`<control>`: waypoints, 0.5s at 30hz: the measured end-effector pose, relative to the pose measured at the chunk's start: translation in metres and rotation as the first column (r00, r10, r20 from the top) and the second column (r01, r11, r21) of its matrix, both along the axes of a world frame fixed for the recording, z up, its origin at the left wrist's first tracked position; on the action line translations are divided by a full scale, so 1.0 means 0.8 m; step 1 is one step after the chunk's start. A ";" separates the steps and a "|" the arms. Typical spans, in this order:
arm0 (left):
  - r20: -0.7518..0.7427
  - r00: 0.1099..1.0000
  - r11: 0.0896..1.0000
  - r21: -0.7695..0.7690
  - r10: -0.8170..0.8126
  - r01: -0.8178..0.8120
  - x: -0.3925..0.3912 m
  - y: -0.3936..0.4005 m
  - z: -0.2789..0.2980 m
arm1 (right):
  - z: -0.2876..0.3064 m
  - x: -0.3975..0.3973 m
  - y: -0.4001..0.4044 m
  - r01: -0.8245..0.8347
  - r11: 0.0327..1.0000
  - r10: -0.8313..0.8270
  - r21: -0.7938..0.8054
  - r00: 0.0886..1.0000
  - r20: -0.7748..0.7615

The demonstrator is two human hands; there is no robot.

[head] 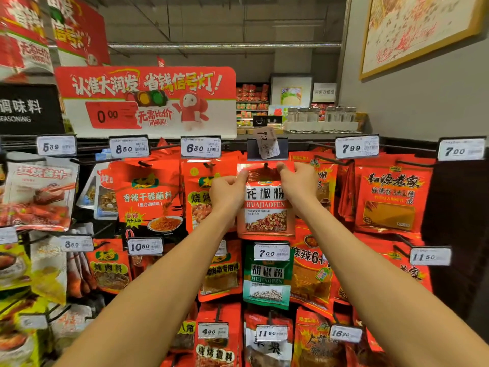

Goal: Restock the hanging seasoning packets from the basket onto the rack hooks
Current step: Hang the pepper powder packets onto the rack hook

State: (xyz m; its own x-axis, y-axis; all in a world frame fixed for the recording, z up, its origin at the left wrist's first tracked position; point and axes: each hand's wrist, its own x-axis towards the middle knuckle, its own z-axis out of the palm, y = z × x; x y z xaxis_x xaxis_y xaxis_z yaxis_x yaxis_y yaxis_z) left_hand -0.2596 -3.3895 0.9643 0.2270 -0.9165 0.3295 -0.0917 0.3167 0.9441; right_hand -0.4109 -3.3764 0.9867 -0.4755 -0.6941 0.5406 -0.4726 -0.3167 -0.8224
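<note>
Head view: my left hand (228,192) and my right hand (299,184) are both raised to the top row of the black wire display rack (325,159), and together they hold one glossy red plastic seasoning packet printed HUAJIAOFEN (266,207). The fingers of my left hand are curled and pinch the packet's upper left corner; the fingers of my right hand are curled and pinch its upper right corner. The packet hangs upright and faces me, with its dark top hang hole at the tip of a black metal rack hook (266,165), directly below a grey tag holder carrying a tilted white paper price label marked 7.00 (267,143). I cannot tell whether the hook passes through the hole. The held packet overlaps a red barbecue seasoning packet (197,197) on its left and red packets on its right. Below it hangs a green pepper powder packet (267,276) behind a white 7.00 price tag (271,252). Further white price tags run along the top rail, including 6.80 (200,147) on the left and 7.99 (356,147) on the right. A red and white promotional sign with a traffic light graphic (148,100) stands above the rack.
</note>
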 end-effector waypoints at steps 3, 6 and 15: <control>0.058 0.998 0.999 0.008 0.034 -0.035 -0.003 0.001 -0.001 | -0.003 -0.002 -0.003 -0.057 0.993 0.056 0.105 0.998 0.014; 0.161 0.981 0.992 -0.079 0.106 -0.094 -0.003 0.001 -0.008 | -0.011 -0.011 -0.005 -0.102 0.989 0.100 0.108 0.995 0.024; 0.281 0.951 0.988 0.047 0.131 -0.150 0.000 -0.032 0.010 | -0.007 -0.022 -0.027 -0.003 0.986 0.015 0.167 0.997 -0.074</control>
State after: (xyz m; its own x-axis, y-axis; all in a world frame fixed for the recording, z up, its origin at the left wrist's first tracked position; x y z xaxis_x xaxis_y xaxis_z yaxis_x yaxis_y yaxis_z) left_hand -0.2596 -3.4149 0.9724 0.2637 -0.9042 0.3361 -0.3906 0.2185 0.8942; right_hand -0.4283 -3.3979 0.9810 -0.4317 -0.7812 0.4510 -0.5323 -0.1830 -0.8265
